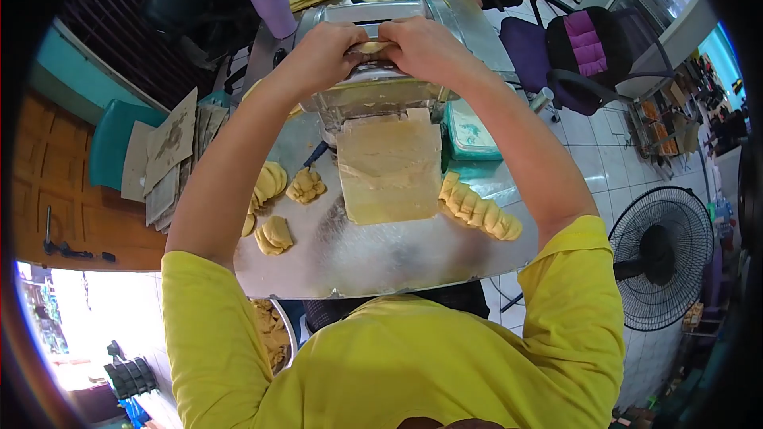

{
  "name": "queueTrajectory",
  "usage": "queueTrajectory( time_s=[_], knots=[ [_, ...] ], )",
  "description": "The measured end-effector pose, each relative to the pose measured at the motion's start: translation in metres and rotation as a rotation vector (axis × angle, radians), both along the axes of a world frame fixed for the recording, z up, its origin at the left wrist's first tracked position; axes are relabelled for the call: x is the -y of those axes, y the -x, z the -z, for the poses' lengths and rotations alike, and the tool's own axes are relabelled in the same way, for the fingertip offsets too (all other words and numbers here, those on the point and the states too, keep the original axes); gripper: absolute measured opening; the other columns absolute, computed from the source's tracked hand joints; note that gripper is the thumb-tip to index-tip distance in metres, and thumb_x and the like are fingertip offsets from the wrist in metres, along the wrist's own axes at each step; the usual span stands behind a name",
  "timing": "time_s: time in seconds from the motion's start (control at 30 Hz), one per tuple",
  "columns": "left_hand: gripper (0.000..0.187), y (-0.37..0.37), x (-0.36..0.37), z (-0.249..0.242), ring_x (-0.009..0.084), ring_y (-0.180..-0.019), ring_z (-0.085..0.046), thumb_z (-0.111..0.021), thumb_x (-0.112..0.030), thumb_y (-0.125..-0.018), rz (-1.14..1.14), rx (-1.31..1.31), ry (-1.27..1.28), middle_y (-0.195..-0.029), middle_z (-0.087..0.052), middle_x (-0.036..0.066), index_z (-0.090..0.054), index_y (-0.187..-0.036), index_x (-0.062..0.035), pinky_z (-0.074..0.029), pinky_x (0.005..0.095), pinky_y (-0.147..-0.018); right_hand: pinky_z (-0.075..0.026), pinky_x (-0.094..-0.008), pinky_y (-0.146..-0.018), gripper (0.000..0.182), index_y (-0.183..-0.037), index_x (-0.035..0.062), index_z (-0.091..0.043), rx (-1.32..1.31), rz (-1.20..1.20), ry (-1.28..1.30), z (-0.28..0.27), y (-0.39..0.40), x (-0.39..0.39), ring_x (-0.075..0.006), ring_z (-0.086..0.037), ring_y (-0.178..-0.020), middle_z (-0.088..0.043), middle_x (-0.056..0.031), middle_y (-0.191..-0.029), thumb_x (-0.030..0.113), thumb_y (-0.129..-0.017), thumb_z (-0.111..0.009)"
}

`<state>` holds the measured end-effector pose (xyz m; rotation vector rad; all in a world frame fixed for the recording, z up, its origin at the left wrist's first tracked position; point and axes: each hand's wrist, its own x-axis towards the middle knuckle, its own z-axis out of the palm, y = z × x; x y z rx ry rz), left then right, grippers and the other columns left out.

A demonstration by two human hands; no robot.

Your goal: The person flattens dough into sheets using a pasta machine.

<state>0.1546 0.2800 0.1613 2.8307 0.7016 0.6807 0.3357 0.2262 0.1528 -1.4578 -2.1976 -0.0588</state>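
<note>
Left hand (324, 52), fingers curled nearly closed, grips one end of a dough piece (371, 47) while my right hand (417, 46) pinches the other, neither nearer. From my remote post, I see its visible part lying crosswise between both hands, above the metal machine (381, 100) on the tabletop (381, 258).

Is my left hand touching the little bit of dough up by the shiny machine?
Touching. The head view shows the left hand with its fingers against one end of the dough, with no gap between.
</note>
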Motion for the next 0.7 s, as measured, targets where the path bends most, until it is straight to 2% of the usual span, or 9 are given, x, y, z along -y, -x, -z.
queueTrajectory(
  time_s=[0.2,0.3,0.33,0.4,0.47,0.53,0.6,0.67,0.7],
  knots=[
    [0.017,-0.003,0.001,0.002,0.0364,-0.08,-0.059,-0.056,-0.001,-0.071,-0.092,-0.09,-0.044,-0.083,-0.062,0.018,-0.062,-0.087,-0.0008,-0.046,0.0443,-0.071,-0.047,-0.0437,-0.069,0.015,-0.081,0.0039,-0.059,0.062,-0.016,0.006,0.003,-0.001,-0.006,-0.0344,-0.06,-0.079,-0.063,-0.0155,-0.082,0.018,-0.078,-0.058],
    [0.018,0.001,0.005,0.008,0.0374,-0.08,-0.058,-0.056,0.0,-0.071,-0.046,0.029,-0.046,-0.085,-0.061,0.018,-0.061,-0.088,-0.0007,-0.046,0.0448,-0.071,-0.047,-0.0438,-0.068,0.014,-0.08,0.0054,-0.059,0.034,0.005,0.091,-0.003,0.001,0.0,-0.0333,-0.06,-0.08,-0.063,-0.0138,-0.082,0.019,-0.08,-0.057],
    [0.02,0.002,0.018,0.008,0.0372,-0.08,-0.057,-0.056,0.0,-0.072,-0.034,0.17,-0.137,-0.087,-0.06,0.017,-0.059,-0.092,-0.0007,-0.046,0.044,-0.071,-0.047,-0.0438,-0.068,0.014,-0.08,0.0054,-0.059,0.042,-0.001,0.082,-0.003,0.001,0.0,-0.0333,-0.06,-0.08,-0.063,-0.0138,-0.082,0.019,-0.08,-0.057],
    [0.023,0.005,0.046,0.012,0.0369,-0.081,-0.057,-0.057,0.0,-0.073,-0.026,0.313,-0.239,-0.089,-0.059,0.017,-0.058,-0.095,-0.0008,-0.046,0.0431,-0.072,-0.047,-0.0433,-0.068,0.018,-0.079,0.0059,-0.059,0.012,-0.032,-0.098,0.005,0.0,-0.002,-0.0326,-0.06,-0.079,-0.062,-0.0114,-0.082,0.023,-0.081,-0.058],
    [0.028,0.013,0.078,0.027,0.03,-0.084,-0.057,-0.057,0.0,-0.076,-0.292,0.52,-0.317,-0.092,-0.056,0.013,-0.054,-0.103,-0.0024,-0.047,0.0375,-0.074,-0.047,-0.0429,-0.068,0.019,-0.078,0.0058,-0.059,0.033,-0.036,-0.093,0.007,0.001,-0.003,-0.0326,-0.06,-0.079,-0.062,-0.0108,-0.081,0.025,-0.081,-0.058],
    [0.026,0.009,0.112,0.076,0.0208,-0.088,-0.055,-0.058,-0.001,-0.078,-0.306,0.757,0.269,-0.092,-0.056,0.011,-0.053,-0.103,-0.0025,-0.045,0.0325,-0.077,-0.047,-0.0426,-0.067,0.021,-0.077,0.0056,-0.059,0.069,-0.046,-0.085,0.003,0.002,-0.002,-0.0327,-0.059,-0.078,-0.062,-0.0102,-0.081,0.026,-0.082,-0.058],
    [0.028,-0.01,0.123,0.12,0.0168,-0.089,-0.053,-0.06,-0.002,-0.078,-0.444,0.894,0.697,-0.093,-0.055,0.009,-0.05,-0.104,-0.0014,-0.044,0.0306,-0.079,-0.047,-0.0422,-0.068,0.021,-0.078,0.0059,-0.059,0.106,0.001,-0.047,-0.003,0.008,0.002,-0.0325,-0.059,-0.079,-0.061,-0.0099,-0.08,0.026,-0.081,-0.059],
    [0.031,-0.022,0.101,0.148,0.0177,-0.088,-0.053,-0.061,-0.003,-0.077,-0.545,1.041,0.718,-0.094,-0.054,0.009,-0.048,-0.105,-0.0005,-0.044,0.0306,-0.078,-0.047,-0.042,-0.068,0.017,-0.079,0.0058,-0.061,0.133,-0.033,-0.107,-0.004,0.019,0.003,-0.0322,-0.06,-0.079,-0.062,-0.0108,-0.082,0.023,-0.081,-0.06],
    [0.035,-0.027,0.092,0.153,0.0185,-0.087,-0.053,-0.062,-0.003,-0.076,-0.635,1.147,0.744,-0.095,-0.054,0.009,-0.045,-0.106,0.0004,-0.044,0.0307,-0.078,-0.047,-0.0425,-0.069,0.015,-0.079,0.0049,-0.061,0.043,-0.048,-0.117,0.0,0.024,-0.001,-0.0329,-0.059,-0.08,-0.062,-0.0123,-0.083,0.02,-0.08,-0.058]
  ],
)
